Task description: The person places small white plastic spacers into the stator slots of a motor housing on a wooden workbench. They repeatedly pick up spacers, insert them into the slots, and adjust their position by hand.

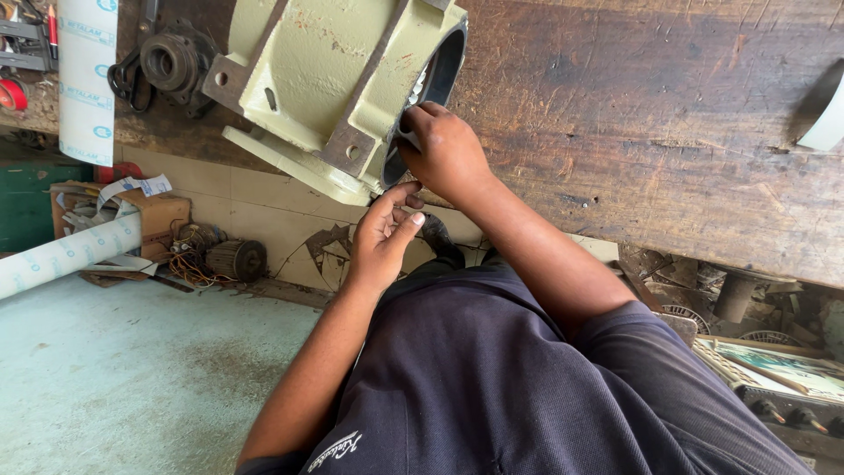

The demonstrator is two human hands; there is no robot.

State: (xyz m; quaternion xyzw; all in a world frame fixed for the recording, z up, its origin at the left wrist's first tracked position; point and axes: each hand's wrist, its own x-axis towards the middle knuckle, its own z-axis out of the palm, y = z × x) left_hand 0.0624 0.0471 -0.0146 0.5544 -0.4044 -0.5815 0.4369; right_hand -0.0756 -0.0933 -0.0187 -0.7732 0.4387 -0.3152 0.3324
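Our right hand (447, 151) has its grip pressed to the dark round mouth of the housing (330, 84), fingers curled over the rim where pale strips show inside; whether they pinch anything there we cannot tell, as the knuckles hide the fingertips. Our left hand (385, 233) sits just below, off the edge of the bench (651, 123), with its grip loosely curled, thumb meeting the fingertips, and whether it pinches something small we cannot tell. The housing is a pale green cast body with rust-flecked ribs and bolt feet, lying tilted on the worn wooden bench with its open end turned toward us and its lower flange hanging past the bench edge. Beside it, toward the far left, a dark metal part (167, 62) with a round bore rests on the bench, and a white roll (86, 79) with blue print stands next to that. A second roll (66, 251) of the same kind leans lower down, over a box (145, 215) of paper scraps. On the floor (132, 378) near the box lies a small motor (236, 259) with copper wire trailing from it. At the right edge of the bench a white curved object (826, 114) is partly cut off. Our dark shirt (527, 387) fills the lower middle.
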